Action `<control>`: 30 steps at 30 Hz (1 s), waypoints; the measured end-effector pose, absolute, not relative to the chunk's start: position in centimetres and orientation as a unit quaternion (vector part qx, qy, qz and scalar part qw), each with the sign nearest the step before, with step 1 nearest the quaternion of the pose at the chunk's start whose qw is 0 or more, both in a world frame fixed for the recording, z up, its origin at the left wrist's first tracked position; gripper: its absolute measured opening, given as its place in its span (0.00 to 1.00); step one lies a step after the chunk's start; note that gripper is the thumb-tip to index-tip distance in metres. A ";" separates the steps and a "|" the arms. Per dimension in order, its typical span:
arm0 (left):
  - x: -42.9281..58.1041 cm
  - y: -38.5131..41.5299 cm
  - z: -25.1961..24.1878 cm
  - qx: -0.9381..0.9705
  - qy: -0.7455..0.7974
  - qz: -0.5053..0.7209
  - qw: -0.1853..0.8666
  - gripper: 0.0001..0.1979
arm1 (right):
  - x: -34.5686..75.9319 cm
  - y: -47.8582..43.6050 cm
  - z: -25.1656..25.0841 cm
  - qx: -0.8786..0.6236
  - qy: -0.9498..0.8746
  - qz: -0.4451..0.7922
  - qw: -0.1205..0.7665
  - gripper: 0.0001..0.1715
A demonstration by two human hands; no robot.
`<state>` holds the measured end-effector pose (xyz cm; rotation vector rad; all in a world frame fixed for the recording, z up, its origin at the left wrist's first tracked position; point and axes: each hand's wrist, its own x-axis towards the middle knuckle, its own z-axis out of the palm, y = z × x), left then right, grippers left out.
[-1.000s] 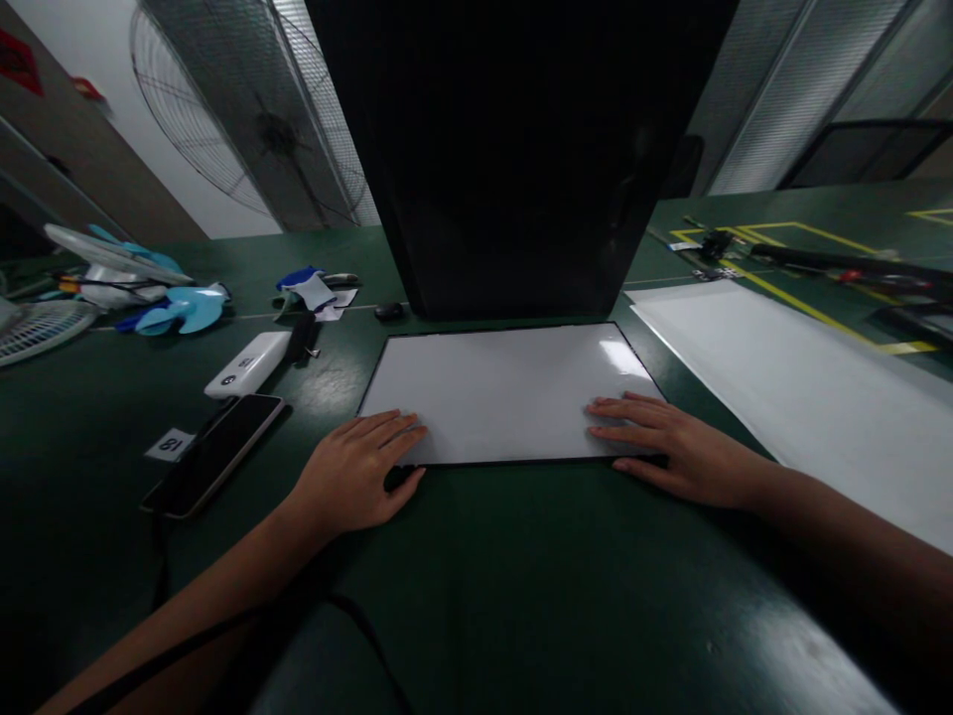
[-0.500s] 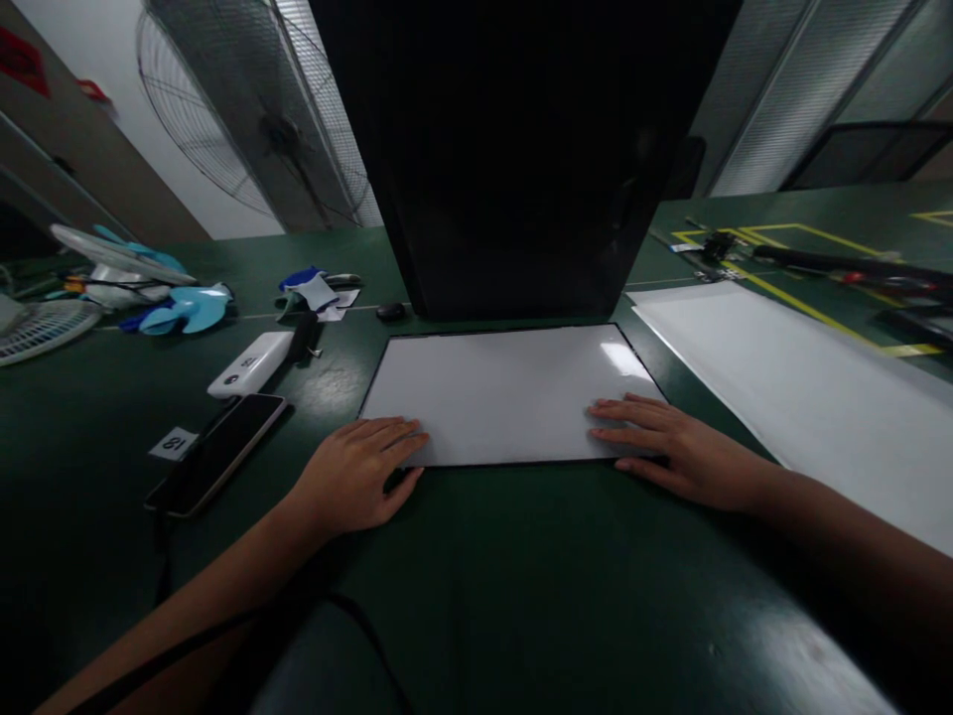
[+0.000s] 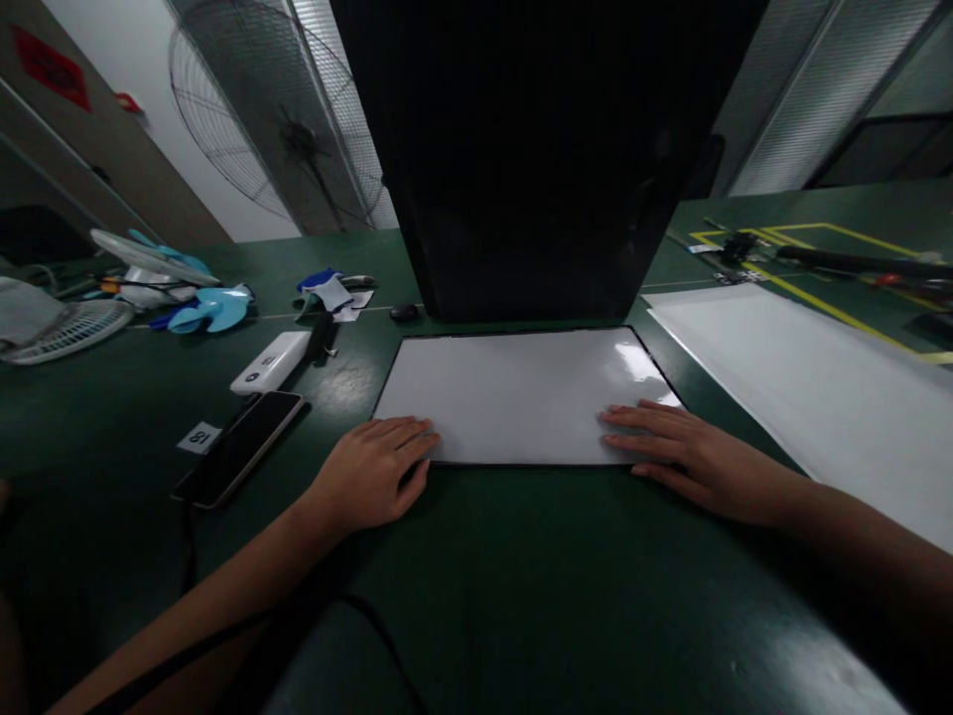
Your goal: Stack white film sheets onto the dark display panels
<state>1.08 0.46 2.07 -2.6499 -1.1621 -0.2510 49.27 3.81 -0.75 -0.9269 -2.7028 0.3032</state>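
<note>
A white rectangular board [image 3: 513, 397] with a thin dark border lies flat on the green table [image 3: 521, 586]. My left hand [image 3: 376, 472] rests on its near left corner, palm down, fingers stretched out over the surface and thumb by the near edge. On the near right corner lies my right hand [image 3: 696, 457], its fingers spread on the white surface. Neither hand grips anything. A bright glare spot sits near the board's far right corner. Directly behind the board stands a large black screen [image 3: 543, 179].
Left of the board lie a phone [image 3: 238, 452], a white power bank [image 3: 272, 362] and a numbered label [image 3: 200, 437]. Farther back are fan parts [image 3: 212, 310] and a dark mouse [image 3: 403, 312]. Large white sheets [image 3: 811, 367] cover the right side. A black cable [image 3: 364, 606] crosses my left forearm.
The whole view has shifted slightly, so things appear a little farther right. Both hands stay on the board's corners, with no clear movement against it.
</note>
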 end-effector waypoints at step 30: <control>1.0 0.5 1.4 -0.900 -0.406 -0.096 0.126 0.21 | 49.7 3.8 -0.6 -0.310 -0.935 0.121 0.119 0.34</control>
